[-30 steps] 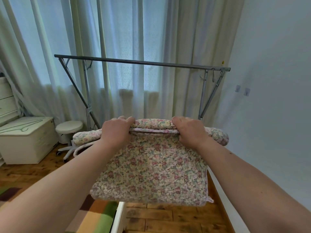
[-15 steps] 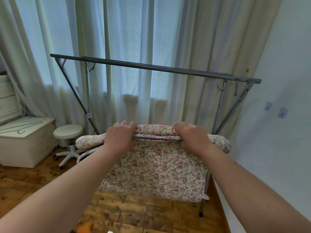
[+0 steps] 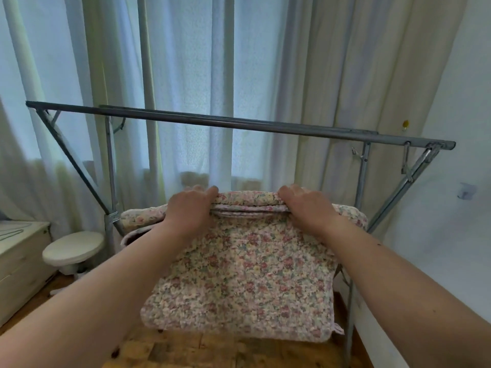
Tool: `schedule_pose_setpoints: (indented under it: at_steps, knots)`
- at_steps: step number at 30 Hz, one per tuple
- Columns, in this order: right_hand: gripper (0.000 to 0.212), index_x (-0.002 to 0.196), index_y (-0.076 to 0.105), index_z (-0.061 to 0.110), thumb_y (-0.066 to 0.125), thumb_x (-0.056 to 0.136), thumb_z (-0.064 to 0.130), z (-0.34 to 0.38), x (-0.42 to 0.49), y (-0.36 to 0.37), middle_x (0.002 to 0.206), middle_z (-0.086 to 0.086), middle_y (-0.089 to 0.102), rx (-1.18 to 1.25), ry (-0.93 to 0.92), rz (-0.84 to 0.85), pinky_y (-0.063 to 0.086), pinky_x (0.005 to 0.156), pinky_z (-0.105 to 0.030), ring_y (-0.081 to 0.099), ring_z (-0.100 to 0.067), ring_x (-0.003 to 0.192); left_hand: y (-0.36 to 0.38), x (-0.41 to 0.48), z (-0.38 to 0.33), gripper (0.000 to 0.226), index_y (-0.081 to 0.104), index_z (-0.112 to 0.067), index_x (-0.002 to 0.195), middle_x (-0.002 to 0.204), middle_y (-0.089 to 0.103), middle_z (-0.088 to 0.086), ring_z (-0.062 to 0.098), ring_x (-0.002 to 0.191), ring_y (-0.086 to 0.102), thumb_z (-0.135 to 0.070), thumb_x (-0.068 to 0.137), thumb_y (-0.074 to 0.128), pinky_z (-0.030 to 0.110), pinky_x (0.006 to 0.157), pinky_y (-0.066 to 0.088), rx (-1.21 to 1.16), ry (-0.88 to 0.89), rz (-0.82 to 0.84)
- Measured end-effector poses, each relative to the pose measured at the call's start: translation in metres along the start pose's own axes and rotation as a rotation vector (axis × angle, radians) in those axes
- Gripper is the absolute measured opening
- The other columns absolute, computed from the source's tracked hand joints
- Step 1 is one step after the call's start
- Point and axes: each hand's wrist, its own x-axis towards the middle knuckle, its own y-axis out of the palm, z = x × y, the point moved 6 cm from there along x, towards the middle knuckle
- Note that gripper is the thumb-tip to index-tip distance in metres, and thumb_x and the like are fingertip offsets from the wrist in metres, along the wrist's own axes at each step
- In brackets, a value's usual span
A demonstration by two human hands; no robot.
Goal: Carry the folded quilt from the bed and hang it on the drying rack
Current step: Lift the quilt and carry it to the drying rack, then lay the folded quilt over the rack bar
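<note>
We note pale curtains (image 3: 191, 75) behind, a white round stool (image 3: 73, 248) beside a white cabinet (image 3: 18, 261), wooden floor (image 3: 186, 349).

Hands (image 3: 249, 208) bare, no rings; forearms bare, no sleeves or watch visible.

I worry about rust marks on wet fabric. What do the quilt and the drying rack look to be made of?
The quilt looks like stitched, padded cloth, probably cotton, matte with a small floral print; its folded edge shows soft layers. The drying rack appears to be grey metal tubing with a dull sheen, maybe painted or galvanised. No rust is visible from here.
</note>
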Motion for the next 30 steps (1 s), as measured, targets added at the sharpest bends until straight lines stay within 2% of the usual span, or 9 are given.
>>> schedule_pose_setpoints:
  at_steps: [3,8,10,13,16,19,21,25,30]
  knots:
    - [0.038,0.116,0.039,0.012,0.05,0.08,0.006,-0.02,0.035,0.007,0.108,-0.014,0.051,-0.001,0.006,-0.025,0.039,0.06,-0.036,0.054,-0.032,0.089,0.007,0.045,0.011,0.04,0.046,-0.02,0.111,0.094,0.054,0.008,0.027,0.085,0.05,-0.026,0.075,0.062,0.033,0.063,0.039,-0.011,0.046,-0.048]
    - [0.038,0.116,0.041,0.009,0.055,0.081,0.012,-0.049,0.083,0.019,0.112,-0.016,0.05,-0.039,-0.024,-0.031,0.036,0.058,-0.036,0.057,-0.035,0.089,0.018,0.105,0.021,0.039,0.044,-0.019,0.113,0.1,0.049,0.009,0.027,0.091,0.046,-0.022,0.076,0.056,0.033,0.065,0.033,0.057,0.099,-0.131]
    - [0.038,0.116,0.043,0.007,0.055,0.08,0.012,-0.057,0.098,0.02,0.111,-0.017,0.05,-0.055,-0.027,-0.051,0.037,0.057,-0.037,0.057,-0.036,0.086,0.019,0.124,0.024,0.038,0.043,-0.018,0.11,0.099,0.05,0.008,0.026,0.09,0.046,-0.021,0.075,0.058,0.033,0.064,0.033,0.072,0.094,-0.155]
    - [0.037,0.114,0.045,0.005,0.055,0.08,0.013,-0.073,0.13,0.023,0.108,-0.019,0.052,-0.092,-0.044,-0.084,0.031,0.053,-0.036,0.058,-0.038,0.078,0.022,0.157,0.033,0.032,0.043,-0.014,0.099,0.09,0.053,0.007,0.021,0.075,0.042,-0.02,0.072,0.059,0.032,0.058,0.031,0.052,0.039,-0.202]
    - [0.039,0.116,0.044,0.007,0.056,0.08,0.017,-0.09,0.158,0.028,0.111,-0.017,0.051,-0.149,-0.045,-0.101,0.03,0.054,-0.035,0.058,-0.036,0.078,0.025,0.185,0.044,0.03,0.046,-0.011,0.096,0.079,0.054,0.006,0.024,0.068,0.046,-0.03,0.076,0.058,0.031,0.057,0.029,0.092,-0.005,-0.275]
    - [0.041,0.118,0.043,0.008,0.056,0.08,0.019,-0.108,0.185,0.032,0.114,-0.017,0.051,-0.169,-0.049,-0.135,0.034,0.054,-0.036,0.059,-0.036,0.082,0.03,0.21,0.049,0.043,0.046,-0.01,0.101,0.084,0.062,0.009,0.031,0.077,0.058,-0.046,0.081,0.057,0.036,0.066,0.037,0.121,-0.054,-0.318]
    - [0.043,0.12,0.042,0.009,0.055,0.08,0.019,-0.117,0.202,0.032,0.116,-0.016,0.051,-0.162,-0.067,-0.149,0.039,0.057,-0.038,0.059,-0.035,0.086,0.033,0.227,0.052,0.045,0.043,-0.01,0.103,0.087,0.063,0.01,0.032,0.079,0.059,-0.048,0.082,0.056,0.039,0.071,0.039,0.086,-0.071,-0.328]
    - [0.046,0.122,0.037,0.014,0.054,0.081,0.024,-0.136,0.235,0.032,0.122,-0.015,0.049,-0.129,-0.088,-0.148,0.041,0.059,-0.038,0.06,-0.035,0.088,0.037,0.258,0.06,0.045,0.039,-0.009,0.1,0.092,0.06,0.011,0.031,0.082,0.056,-0.047,0.082,0.055,0.035,0.064,0.032,0.05,-0.039,-0.338]
    - [0.055,0.116,0.034,0.02,0.061,0.077,0.047,-0.15,0.262,0.04,0.118,-0.012,0.057,-0.031,-0.072,-0.021,0.039,0.067,-0.036,0.057,-0.031,0.099,0.05,0.286,0.063,0.047,0.037,-0.009,0.097,0.095,0.062,0.013,0.032,0.083,0.059,-0.05,0.082,0.056,0.033,0.058,0.034,0.028,-0.022,-0.275]
